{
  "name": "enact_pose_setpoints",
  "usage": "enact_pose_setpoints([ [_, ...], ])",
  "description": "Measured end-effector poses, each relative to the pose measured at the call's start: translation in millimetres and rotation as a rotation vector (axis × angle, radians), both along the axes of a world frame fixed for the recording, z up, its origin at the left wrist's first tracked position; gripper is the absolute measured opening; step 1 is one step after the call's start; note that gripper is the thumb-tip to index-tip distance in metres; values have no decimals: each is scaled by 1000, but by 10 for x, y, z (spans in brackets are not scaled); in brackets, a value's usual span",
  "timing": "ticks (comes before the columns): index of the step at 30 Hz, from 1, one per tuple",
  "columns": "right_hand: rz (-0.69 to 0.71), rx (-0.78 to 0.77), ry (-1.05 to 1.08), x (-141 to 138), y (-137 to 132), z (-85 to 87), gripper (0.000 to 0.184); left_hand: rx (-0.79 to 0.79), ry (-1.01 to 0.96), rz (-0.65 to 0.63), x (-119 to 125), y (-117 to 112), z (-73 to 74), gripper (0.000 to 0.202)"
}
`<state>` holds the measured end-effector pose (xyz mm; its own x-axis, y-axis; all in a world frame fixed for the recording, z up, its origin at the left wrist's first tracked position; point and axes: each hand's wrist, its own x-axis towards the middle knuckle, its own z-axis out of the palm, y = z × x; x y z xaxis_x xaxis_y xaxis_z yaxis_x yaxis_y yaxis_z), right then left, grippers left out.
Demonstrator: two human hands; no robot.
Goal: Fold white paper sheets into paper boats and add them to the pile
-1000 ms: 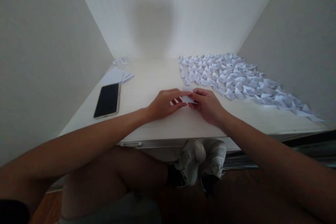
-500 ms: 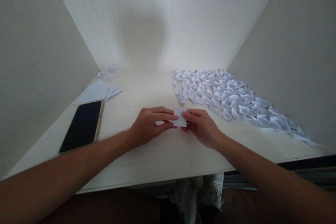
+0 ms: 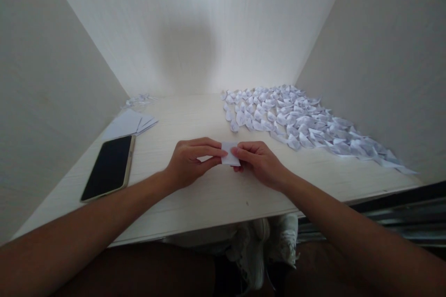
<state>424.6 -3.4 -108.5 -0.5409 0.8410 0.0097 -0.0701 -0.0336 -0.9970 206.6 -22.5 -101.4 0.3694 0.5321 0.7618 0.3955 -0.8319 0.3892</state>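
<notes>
Small white paper piece (image 3: pixel 230 159) gripped from both sides, near the middle of the surface (image 3: pixel 205 209).
From left to right: the phone (image 3: pixel 108 167) lies at nine o'clock from the paper piece, with flat sheets (image 3: pixel 121 123) at ten; the left hand (image 3: pixel 188 160) pinches the left edge; the right hand (image 3: pixel 261 163) grips the right side, thumb on top; folded papers (image 3: pixel 299 120) spread around two o'clock. The paper piece is probably light, fairly stiff if layered, and easily creased; its edges at nine and three o'clock seem the best holds, under gentle fingertip pressure.
</notes>
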Motion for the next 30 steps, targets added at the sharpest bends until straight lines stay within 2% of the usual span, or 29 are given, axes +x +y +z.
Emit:
enact_pose_setpoints([
  [9, -2, 83, -31, -3, -6, 7, 39, -62, -62, 3, -6, -1, -7, 6],
  [14, -23, 128, -57, 9, -15, 41, 37, -299, -220, -36, 18, -19, -57, 8],
  [19, -117, 162, -73, -4, -22, 48, 36, -562, -302, -40, 70, -62, -49, 34],
  [22, -168, 197, -118, -15, -48, 47, 36, -606, -381, -40, 103, -71, -53, 39],
  [25, -128, 232, -129, -10, -69, 47, 36, -596, -389, -59, 118, -68, -72, 32],
  [27, -73, 195, -55, 4, -65, 41, 37, -590, -382, -86, 121, -72, -79, 26],
  [30, -11, 19, 128, 31, -39, 21, 41, -601, -402, -114, 129, -96, -70, 24],
])
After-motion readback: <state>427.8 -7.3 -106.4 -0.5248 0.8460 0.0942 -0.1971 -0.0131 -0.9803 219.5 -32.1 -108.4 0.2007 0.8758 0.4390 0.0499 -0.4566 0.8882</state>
